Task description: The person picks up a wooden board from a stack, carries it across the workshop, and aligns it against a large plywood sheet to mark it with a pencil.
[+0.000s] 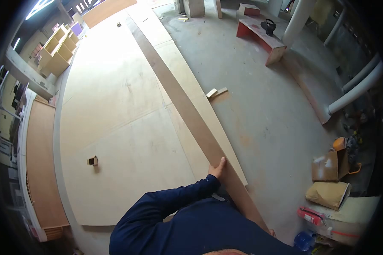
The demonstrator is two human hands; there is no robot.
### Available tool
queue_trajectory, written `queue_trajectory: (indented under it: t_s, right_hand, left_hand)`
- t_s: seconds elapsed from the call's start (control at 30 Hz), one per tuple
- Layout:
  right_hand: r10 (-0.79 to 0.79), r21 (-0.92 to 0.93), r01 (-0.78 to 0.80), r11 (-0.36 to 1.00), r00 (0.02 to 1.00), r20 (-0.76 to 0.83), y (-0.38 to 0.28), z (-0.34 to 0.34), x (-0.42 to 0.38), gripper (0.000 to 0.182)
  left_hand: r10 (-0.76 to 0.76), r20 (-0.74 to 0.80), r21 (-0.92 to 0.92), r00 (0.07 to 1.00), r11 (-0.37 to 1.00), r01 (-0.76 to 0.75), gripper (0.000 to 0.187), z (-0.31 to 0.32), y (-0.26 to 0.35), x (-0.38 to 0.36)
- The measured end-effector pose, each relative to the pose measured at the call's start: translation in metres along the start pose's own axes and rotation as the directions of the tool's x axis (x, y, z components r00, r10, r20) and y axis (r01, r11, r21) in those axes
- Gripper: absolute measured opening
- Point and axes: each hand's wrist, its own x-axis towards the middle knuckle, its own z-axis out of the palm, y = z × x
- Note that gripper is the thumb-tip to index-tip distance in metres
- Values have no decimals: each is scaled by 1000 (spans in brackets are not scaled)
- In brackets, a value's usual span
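Observation:
A long, narrow brown plywood strip (178, 95) runs from the far end of a wide, pale plywood surface (127, 140) down to my body. My left hand (217, 169) grips the strip's left edge, thumb lying on its upper face and the other fingers mostly hidden. Beyond my torso, only a little of my right hand (272, 233) shows, at the right edge of the strip's near end. It appears closed on that edge, though most of it is out of sight.
A small open box (92, 161) sits on the pale surface. Wood offcuts (217, 93) lie on the concrete floor. To the right are a red-sided bench (261, 34), a cardboard box (324, 166) and a red bottle-shaped item (310, 216). Wooden shelving (57, 51) stands far left.

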Motion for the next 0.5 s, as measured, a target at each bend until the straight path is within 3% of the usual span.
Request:
queue_trajectory:
  t_s: [0.07,0.13,0.27,0.33,0.5]
  right_hand:
    - [82,138,-98,985,990,118,-38,23,59,74]
    - [187,39,-192,981,977,104,-73,27,100,77]
    - [200,155,-207,966,978,59,-155,-1,181,75]
    - [122,183,-147,972,982,141,-210,-41,219,69]
    - [101,249,-121,961,991,93,-312,-52,292,66]
  left_hand:
    - [157,-35,94,987,984,-153,57,5,28,61]
    - [115,-13,90,993,990,-113,57,6,56,94]
    - [62,9,25,998,998,-62,57,14,139,188]
    - [44,5,-37,999,998,-44,55,16,178,226]
    - [-9,65,-51,998,999,12,65,2,268,311]
